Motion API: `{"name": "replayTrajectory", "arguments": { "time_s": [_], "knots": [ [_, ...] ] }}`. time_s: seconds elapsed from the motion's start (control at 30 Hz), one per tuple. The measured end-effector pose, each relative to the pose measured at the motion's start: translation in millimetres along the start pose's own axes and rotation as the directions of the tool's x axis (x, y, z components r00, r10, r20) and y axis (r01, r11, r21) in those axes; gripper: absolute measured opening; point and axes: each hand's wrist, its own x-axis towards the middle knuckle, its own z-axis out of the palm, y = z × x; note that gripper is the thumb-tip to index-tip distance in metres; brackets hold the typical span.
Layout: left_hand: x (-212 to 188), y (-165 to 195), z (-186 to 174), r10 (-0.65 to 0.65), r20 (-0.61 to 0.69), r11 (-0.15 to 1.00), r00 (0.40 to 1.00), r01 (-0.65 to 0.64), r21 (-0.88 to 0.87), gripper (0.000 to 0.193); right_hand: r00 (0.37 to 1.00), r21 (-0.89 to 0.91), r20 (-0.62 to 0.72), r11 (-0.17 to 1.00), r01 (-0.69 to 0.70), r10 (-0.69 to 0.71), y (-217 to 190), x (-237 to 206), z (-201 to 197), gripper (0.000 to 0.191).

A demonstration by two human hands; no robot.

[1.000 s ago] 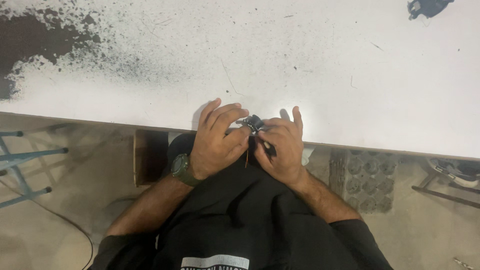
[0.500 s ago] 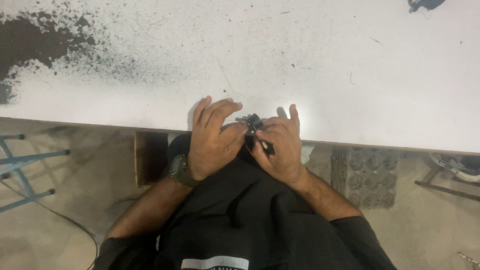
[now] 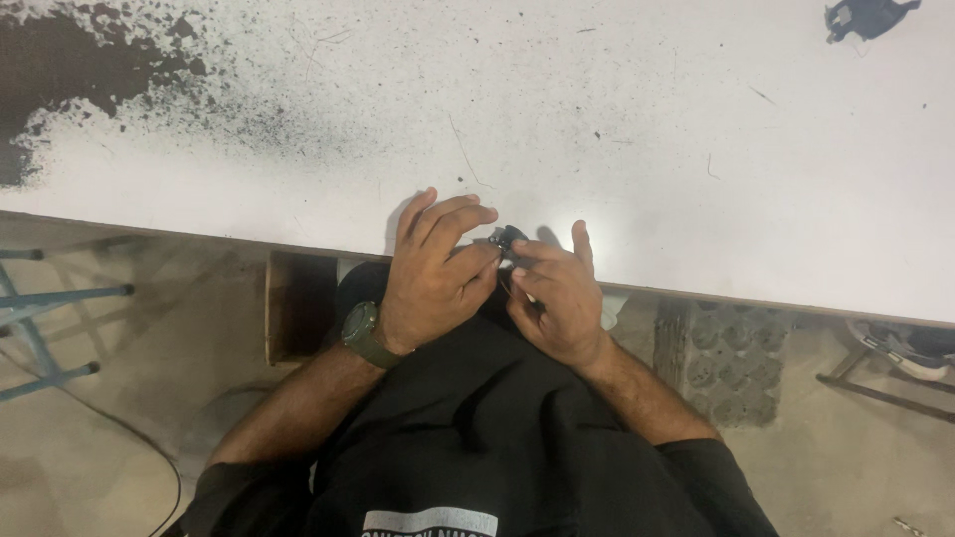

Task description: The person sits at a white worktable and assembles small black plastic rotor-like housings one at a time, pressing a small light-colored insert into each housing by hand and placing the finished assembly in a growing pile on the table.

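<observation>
Both hands pinch a small dark part point(image 3: 507, 240); its axis seems level.

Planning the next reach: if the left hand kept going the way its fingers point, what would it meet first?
Probably the small dark part pinched at its fingertips, then the white table; left hand points up-right.

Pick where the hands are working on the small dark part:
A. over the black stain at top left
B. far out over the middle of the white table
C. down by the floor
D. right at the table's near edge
D: both the left hand and right hand pinch the small dark part at the near edge of the white table.
</observation>
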Motion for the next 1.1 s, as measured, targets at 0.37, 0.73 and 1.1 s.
{"name": "replayTrajectory", "arguments": {
  "time_s": [0.37, 0.73, 1.1],
  "knots": [
    [1, 1, -3, -0.029, -0.021, 0.999, 0.999, 0.029, -0.029, 0.014, 0.999, 0.025, 0.005, 0.999, -0.047, 0.047, -6, 16, -14, 0.032],
    [5, 8, -8, -0.041, -0.066, 0.998, 0.997, 0.038, -0.050, 0.014, 0.970, -0.256, 0.120, 0.950, -0.177, 0.213, -3, 35, -27, 0.040],
    [10, 14, -8, 0.010, 0.059, 0.999, 0.998, -0.007, -0.050, 0.014, 0.969, -0.228, 0.099, 0.953, -0.199, 0.226, 1, 30, -28, 0.035]
  ]
}}
